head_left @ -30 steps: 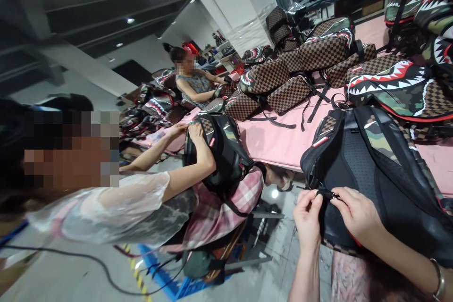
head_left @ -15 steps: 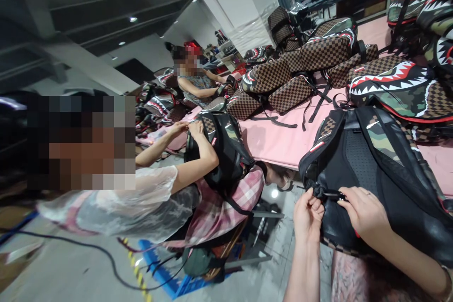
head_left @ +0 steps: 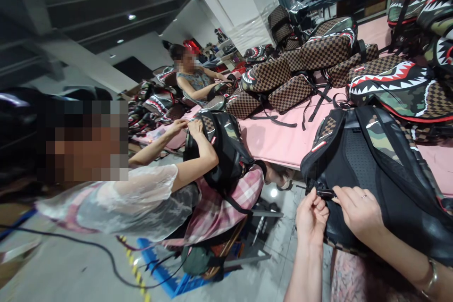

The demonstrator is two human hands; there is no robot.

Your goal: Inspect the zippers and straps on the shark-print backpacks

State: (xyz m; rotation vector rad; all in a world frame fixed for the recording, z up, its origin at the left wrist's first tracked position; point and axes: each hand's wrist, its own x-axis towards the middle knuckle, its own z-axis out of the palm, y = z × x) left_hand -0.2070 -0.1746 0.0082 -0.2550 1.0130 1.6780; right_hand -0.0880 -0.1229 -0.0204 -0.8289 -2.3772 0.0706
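Note:
A black backpack [head_left: 364, 170] with camouflage and checkered trim lies back side up across my lap, leaning on the table's edge. My left hand [head_left: 312, 214] is closed at its lower left corner, pinching a black strap end [head_left: 314, 185]. My right hand [head_left: 361, 210], with a ring on one finger, grips small dark thread snips [head_left: 326, 193]. Their tip points left at the strap, close to my left fingertips. Whether the blades touch the strap or a thread is too small to tell.
A pink-covered table [head_left: 272, 139] carries several checkered shark-mouth backpacks [head_left: 392, 85]. On my left a co-worker [head_left: 134, 198] sits handling another black backpack [head_left: 222, 151]. Farther back sits a second person [head_left: 194, 85]. A blue frame [head_left: 159, 269] and a cable lie on the floor.
My right hand has shifted slightly left with the snips, bringing them closer to my left fingers. My left hand has moved slightly right. The backpack lies nearly the same.

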